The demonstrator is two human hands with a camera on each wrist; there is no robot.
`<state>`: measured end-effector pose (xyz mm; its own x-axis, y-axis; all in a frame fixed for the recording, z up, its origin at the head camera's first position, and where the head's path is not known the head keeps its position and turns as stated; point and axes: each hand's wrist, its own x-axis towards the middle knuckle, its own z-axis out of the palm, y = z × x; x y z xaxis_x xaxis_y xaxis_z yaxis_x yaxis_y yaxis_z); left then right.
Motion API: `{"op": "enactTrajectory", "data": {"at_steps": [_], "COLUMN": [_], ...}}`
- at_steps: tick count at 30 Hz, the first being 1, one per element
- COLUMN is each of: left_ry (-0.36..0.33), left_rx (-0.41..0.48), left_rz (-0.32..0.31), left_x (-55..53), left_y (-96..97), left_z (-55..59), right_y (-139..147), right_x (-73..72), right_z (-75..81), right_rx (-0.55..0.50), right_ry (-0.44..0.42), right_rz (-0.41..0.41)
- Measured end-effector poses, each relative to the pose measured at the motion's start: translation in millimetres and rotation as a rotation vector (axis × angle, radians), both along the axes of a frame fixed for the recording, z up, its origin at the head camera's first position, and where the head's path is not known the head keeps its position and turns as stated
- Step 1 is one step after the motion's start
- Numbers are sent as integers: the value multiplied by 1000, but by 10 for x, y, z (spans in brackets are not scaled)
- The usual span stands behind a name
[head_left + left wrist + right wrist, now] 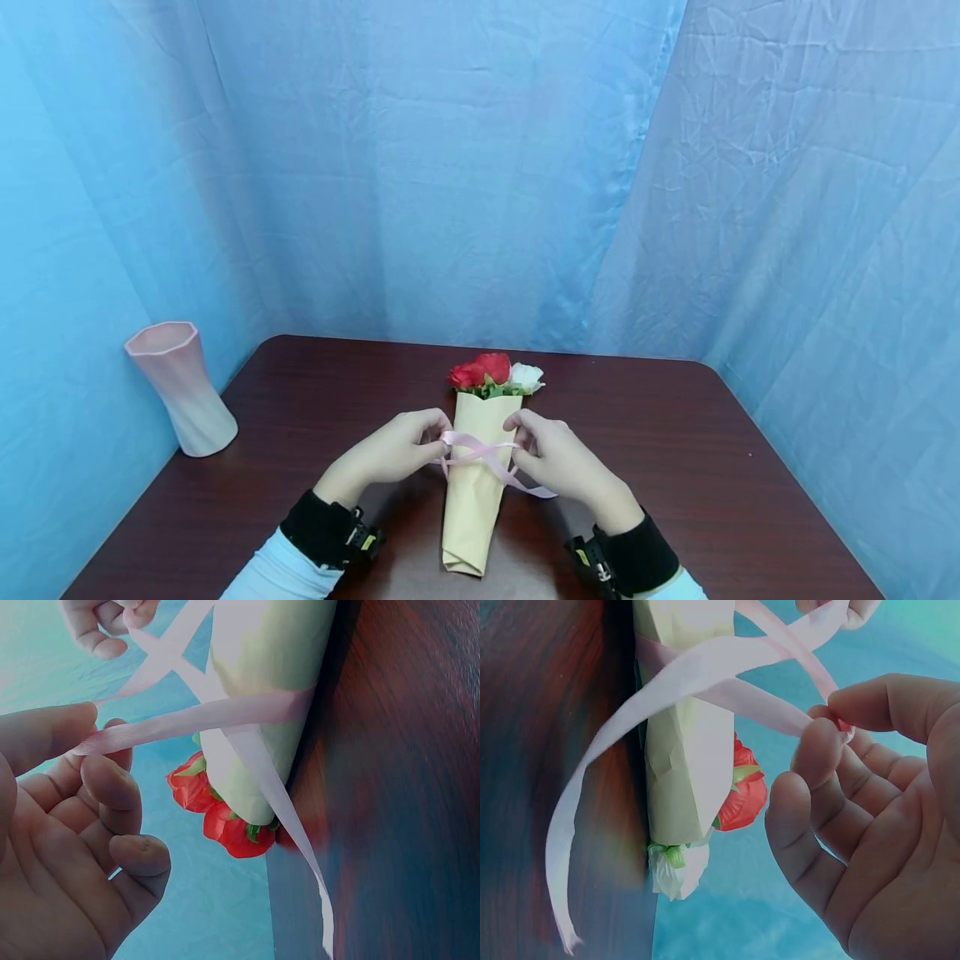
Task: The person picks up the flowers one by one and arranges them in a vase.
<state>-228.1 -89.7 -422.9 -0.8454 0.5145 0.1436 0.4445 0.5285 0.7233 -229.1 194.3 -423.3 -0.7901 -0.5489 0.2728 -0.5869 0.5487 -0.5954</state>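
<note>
A bouquet wrapped in cream paper (474,508) lies on the table, with red roses (482,371) and a white rose (527,377) showing at its far end. Around the middle of the wrap runs a pink ribbon (487,452), its strands crossing over the front. My left hand (401,446) pinches the ribbon between thumb and index finger at the bouquet's left side. On the other side my right hand (558,457) pinches another part of the ribbon, as the right wrist view also shows. One loose ribbon tail (561,877) trails down beside the wrap.
A pink and white vase (182,390) stands at the table's left edge. The dark wooden table (712,492) reaches back to blue curtains (480,167) that hang behind it and on both sides. Black wrist straps with small cameras sit on both forearms.
</note>
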Motion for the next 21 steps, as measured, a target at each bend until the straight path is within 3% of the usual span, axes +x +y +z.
{"op": "enactTrajectory", "data": {"at_steps": [10,21], "left_ry": [-29,-20], "left_rx": [90,128], "left_rz": [-15,24], "left_x": [-34,-44], "left_y": [-62,-187], "left_z": [28,76], "right_y": [53,154], "right_x": [-20,-25], "right_z": [27,81], "right_rx": [-8,-40], "right_ry": [-6,11], "right_rz": [-8,-33]}}
